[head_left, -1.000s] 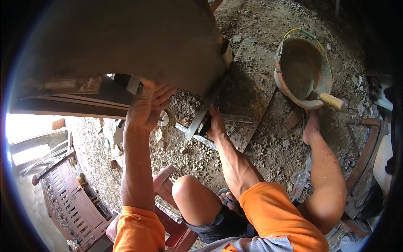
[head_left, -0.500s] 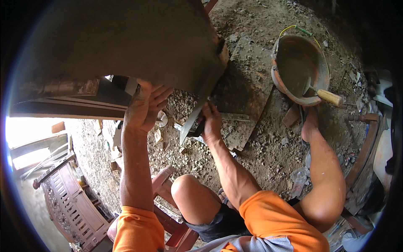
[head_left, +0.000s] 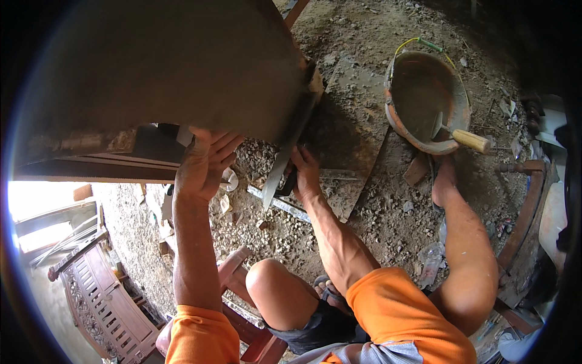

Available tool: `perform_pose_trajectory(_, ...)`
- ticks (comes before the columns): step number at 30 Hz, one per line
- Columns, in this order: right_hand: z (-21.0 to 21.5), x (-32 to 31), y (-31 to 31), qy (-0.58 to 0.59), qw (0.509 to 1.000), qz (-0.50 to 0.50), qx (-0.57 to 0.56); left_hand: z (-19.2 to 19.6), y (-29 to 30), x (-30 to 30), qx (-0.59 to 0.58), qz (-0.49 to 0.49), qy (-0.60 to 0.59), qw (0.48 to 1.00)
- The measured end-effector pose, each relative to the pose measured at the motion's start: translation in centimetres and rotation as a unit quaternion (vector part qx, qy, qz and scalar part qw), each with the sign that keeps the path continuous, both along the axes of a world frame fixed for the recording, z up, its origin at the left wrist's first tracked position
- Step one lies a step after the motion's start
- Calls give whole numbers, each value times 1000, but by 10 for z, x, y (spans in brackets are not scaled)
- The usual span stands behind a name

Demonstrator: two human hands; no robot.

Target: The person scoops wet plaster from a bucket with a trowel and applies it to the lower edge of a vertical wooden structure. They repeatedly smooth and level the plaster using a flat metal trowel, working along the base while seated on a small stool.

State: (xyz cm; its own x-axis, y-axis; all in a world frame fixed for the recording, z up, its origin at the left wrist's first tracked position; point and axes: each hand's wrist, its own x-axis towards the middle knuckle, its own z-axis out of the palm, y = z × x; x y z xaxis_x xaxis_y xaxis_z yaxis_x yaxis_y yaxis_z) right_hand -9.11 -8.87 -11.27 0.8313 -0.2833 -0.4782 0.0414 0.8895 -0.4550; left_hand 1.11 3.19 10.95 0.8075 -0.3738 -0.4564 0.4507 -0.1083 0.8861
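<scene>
A long flat metal blade [head_left: 278,176] with a dark handle, which looks like a plastering trowel, stands almost edge-on along the rim of a big smooth grey-brown slab [head_left: 176,67]. My right hand [head_left: 307,175] is closed round its dark handle. Near the slab's lower edge, my left hand [head_left: 209,162] is raised with its fingers stretched out and close together. Its fingertips reach the slab's edge; whether they press on it I cannot tell.
A bucket [head_left: 392,109] of grey wet mix stands at the right, a wooden-handled trowel [head_left: 470,140] resting on its rim. Beneath my right hand lies a dirty board [head_left: 357,139] on rubble. Carved wooden furniture [head_left: 109,297] is at lower left, a curved wooden frame [head_left: 526,212] at right.
The blade has turned more upright and shows a longer stretch along the slab's edge. My right hand stays on its handle. My left hand has barely moved; the whole view has shifted slightly.
</scene>
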Motion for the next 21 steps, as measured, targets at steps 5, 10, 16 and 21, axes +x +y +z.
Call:
perform_pose_trajectory(5, 10, -1, 2, 40, 998, -23, 32, 4, 3, 3, 17, -6, 2, 1000)
perform_pose_trajectory(10, 35, 0, 5, 11, 1000, -19, -21, 0, 5, 5, 19, -18, 8, 1000)
perform_pose_trajectory(16, 97, -5, 7, -43, 989, -21, -138, 2, 4, 3, 6, -17, 0, 1000)
perform_pose_trajectory(21, 152, -9, 6, -76, 980, 3, -184, -6, 10, 8, 13, 9, 2, 1000)
